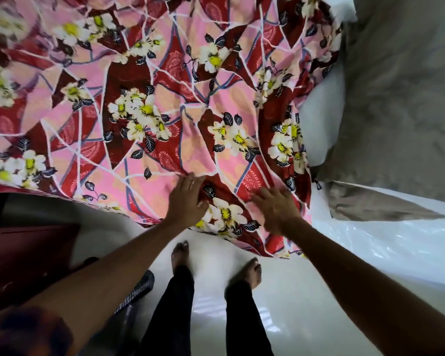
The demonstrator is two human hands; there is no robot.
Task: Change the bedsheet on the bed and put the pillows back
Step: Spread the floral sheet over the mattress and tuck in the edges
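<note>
Bedsheet (165, 98) lies rumpled across bed, near edge overhanging; left hand (186, 199) and right hand (275, 209) flat on it, fingers loosely spread, smoothing step, next likely tug rightward over bare mattress (396, 98).

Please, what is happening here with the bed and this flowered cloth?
A person stands barefoot at the edge of the bed. The left hand and the right hand lie with spread fingers on a pink and red floral bedsheet, near its hanging edge. The sheet lies wrinkled over most of the bed. On the right, a white surface and grey fabric are not covered. No pillow can be clearly made out.
</note>
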